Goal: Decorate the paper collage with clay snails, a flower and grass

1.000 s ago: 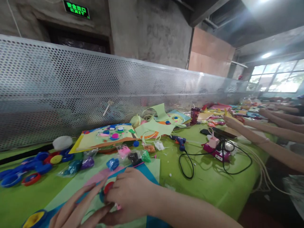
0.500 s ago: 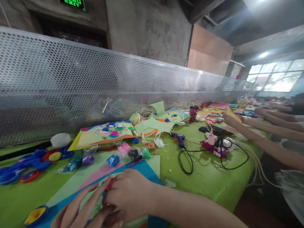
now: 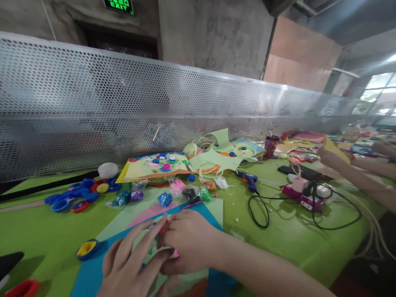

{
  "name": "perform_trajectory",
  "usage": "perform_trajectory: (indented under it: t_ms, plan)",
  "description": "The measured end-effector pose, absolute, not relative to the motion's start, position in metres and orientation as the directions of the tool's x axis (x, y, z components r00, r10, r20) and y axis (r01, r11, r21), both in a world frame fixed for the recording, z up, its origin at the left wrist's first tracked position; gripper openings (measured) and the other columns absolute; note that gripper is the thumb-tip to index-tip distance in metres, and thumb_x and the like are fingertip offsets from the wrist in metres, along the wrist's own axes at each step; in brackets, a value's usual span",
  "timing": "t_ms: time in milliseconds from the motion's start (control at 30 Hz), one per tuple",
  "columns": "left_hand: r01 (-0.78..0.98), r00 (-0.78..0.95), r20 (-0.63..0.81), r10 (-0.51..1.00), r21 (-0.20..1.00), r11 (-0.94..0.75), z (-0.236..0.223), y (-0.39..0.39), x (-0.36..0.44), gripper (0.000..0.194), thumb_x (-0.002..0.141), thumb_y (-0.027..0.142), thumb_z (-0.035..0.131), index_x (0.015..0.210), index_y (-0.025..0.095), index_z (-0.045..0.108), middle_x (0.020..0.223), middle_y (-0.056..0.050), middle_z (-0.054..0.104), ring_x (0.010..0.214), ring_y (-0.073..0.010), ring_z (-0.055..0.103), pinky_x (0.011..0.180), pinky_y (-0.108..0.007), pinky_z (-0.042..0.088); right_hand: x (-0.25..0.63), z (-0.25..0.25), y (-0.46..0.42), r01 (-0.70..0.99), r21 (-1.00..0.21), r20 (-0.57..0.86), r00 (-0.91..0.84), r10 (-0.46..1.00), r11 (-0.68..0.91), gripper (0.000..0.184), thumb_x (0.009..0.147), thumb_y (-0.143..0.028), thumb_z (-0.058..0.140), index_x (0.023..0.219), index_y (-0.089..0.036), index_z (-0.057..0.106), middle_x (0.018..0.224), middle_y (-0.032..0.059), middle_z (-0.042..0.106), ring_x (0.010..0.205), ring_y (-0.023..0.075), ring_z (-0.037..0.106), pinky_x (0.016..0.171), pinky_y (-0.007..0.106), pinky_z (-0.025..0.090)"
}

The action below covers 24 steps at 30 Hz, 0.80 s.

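Observation:
My left hand [image 3: 130, 260] lies over the blue paper sheet [image 3: 89, 274] with its fingers stretched toward my right hand. My right hand [image 3: 187, 239] is curled, its fingers pressed together on a small red and pink piece [image 3: 163, 227] that I cannot name. Both hands meet above a pale green sheet [image 3: 213, 206] and a pink sheet [image 3: 145, 214]. A blue cap with a yellow inside [image 3: 87, 248] sits just left of my left hand.
Small bags of coloured clay [image 3: 182, 193] lie beyond my hands. Blue and red caps [image 3: 78, 194] sit at the left, a collage card [image 3: 154, 165] behind. A glue gun [image 3: 249, 179] with a black cord lies at right, near another person's arm [image 3: 355, 177]. A perforated metal screen [image 3: 123, 107] backs the table.
The view has swung left and slightly down. My hands have shifted up and right in the frame, still pressed together on the small piece.

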<state>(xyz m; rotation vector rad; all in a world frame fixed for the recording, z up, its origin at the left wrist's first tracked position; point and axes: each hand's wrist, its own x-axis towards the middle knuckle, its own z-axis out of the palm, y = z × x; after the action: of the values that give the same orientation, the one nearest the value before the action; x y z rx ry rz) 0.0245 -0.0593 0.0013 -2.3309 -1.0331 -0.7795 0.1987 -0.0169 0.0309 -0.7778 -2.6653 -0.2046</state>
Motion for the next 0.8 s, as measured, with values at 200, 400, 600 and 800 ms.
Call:
perform_trajectory:
  t_ms: [200,400,600,800]
  plan:
    - [0.753,0.585,0.659,0.472,-0.226,-0.618,0.0069,-0.0589,0.0214,0.03,0.082,0.041,0.046,0.106,0.031,0.059,0.134,-0.007,0.045,0.119,-0.0328,0.039,0.085,-0.046,0.032,0.2026,0.0327,-0.015,0.536,-0.034,0.4,-0.766,0.503,0.843,0.024,0.075,-0.042,0.057,0.076,-0.019,0.065,0.071,0.0016,0.068,0.07,0.0155,0.06,0.062,0.026,0.039]
    - [0.736,0.617,0.625,0.478,-0.243,-0.632,0.0071,-0.0592,0.0244,0.024,0.08,0.04,0.05,0.098,0.028,0.061,0.135,-0.007,0.044,0.12,-0.0319,0.038,0.087,-0.044,0.03,0.2007,0.0318,-0.0175,0.529,0.081,0.431,-0.783,0.449,0.845,0.028,0.076,-0.044,0.056,0.069,-0.018,0.064,0.065,0.002,0.065,0.063,0.0159,0.057,0.055,0.028,0.035]
    - [0.768,0.567,0.651,0.505,-0.195,-0.611,0.0076,-0.0581,0.0223,0.028,0.08,0.042,0.049,0.105,0.03,0.058,0.136,-0.005,0.044,0.122,-0.0297,0.036,0.087,-0.043,0.03,0.2039,0.031,-0.0116,0.528,0.12,0.455,-0.782,0.426,0.841,0.031,0.079,-0.046,0.054,0.073,-0.017,0.065,0.065,0.0018,0.065,0.065,0.0159,0.057,0.057,0.029,0.035]
    - [0.749,0.62,0.597,0.508,-0.257,-0.611,0.0105,-0.062,0.0255,0.026,0.077,0.041,0.056,0.099,0.028,0.061,0.131,-0.008,0.048,0.118,-0.0318,0.039,0.086,-0.044,0.032,0.2018,0.0297,-0.0135,0.488,0.161,0.423,-0.82,0.387,0.858,0.026,0.078,-0.041,0.055,0.07,-0.018,0.064,0.066,0.0015,0.066,0.066,0.0167,0.057,0.056,0.03,0.034]
